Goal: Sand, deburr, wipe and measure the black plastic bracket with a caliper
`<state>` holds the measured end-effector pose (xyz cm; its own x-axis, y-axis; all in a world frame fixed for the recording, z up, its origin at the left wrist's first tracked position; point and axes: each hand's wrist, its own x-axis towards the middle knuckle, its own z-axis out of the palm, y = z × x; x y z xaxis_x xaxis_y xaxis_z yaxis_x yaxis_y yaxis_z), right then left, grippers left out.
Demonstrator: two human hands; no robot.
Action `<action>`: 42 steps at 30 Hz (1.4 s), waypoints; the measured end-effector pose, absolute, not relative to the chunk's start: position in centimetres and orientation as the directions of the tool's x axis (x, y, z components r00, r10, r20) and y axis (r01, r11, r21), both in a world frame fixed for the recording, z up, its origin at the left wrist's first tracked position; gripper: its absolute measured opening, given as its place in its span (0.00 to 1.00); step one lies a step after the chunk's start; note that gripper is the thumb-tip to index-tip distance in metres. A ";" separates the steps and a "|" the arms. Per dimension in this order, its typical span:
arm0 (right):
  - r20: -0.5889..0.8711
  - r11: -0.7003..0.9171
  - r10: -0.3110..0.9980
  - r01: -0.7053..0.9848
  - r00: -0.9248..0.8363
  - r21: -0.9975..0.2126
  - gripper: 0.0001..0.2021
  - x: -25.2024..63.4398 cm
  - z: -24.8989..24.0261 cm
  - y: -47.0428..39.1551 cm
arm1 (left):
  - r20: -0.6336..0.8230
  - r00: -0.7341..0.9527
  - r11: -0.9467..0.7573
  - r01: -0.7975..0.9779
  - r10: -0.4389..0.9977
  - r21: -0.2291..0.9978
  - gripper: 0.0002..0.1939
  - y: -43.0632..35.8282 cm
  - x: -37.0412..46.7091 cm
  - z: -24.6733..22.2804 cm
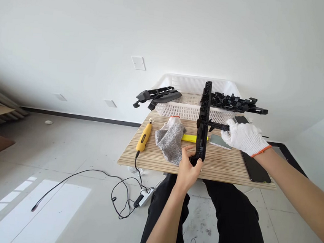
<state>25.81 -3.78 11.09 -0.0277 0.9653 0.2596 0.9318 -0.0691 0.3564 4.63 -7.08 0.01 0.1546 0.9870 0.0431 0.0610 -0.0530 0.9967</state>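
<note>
My bare left hand (187, 168) grips the near end of a long black plastic trim part (202, 137), which stands up lengthwise above the table. My right hand (242, 137), in a white knit glove with an orange cuff, is closed on a black caliper (216, 125). The caliper lies crosswise, its left end at the part's side; whether the jaws touch it I cannot tell. A grey cloth (170, 142) and another white glove (173, 121) lie left of the part. A yellow strip with a toothed edge (189, 138) is partly hidden behind it.
A white plastic basket (177, 110) at the back holds black plastic parts (158, 96) on the left and more parts (235, 103) on the right. A yellow rotary tool (143, 137) lies at the table's left, its cord hanging down. A black phone (256, 169) lies right.
</note>
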 end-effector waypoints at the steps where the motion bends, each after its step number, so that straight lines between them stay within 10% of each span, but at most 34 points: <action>1: 0.257 -0.072 0.966 0.930 -0.025 0.360 0.27 25.8 11.1 -3.9 | 0.053 0.155 -0.062 0.056 0.987 0.997 0.22 -7.0 4.6 0.0; 28: 0.420 -0.034 0.904 0.962 -0.086 0.271 0.29 25.5 9.5 -3.5 | 0.044 0.146 -0.048 0.023 0.988 0.999 0.17 -6.9 4.8 0.0; 42: 0.189 0.056 0.972 0.918 -0.140 0.393 0.27 25.8 10.1 -3.0 | 0.075 0.180 -0.072 -0.022 0.981 0.997 0.16 -6.7 4.7 -0.3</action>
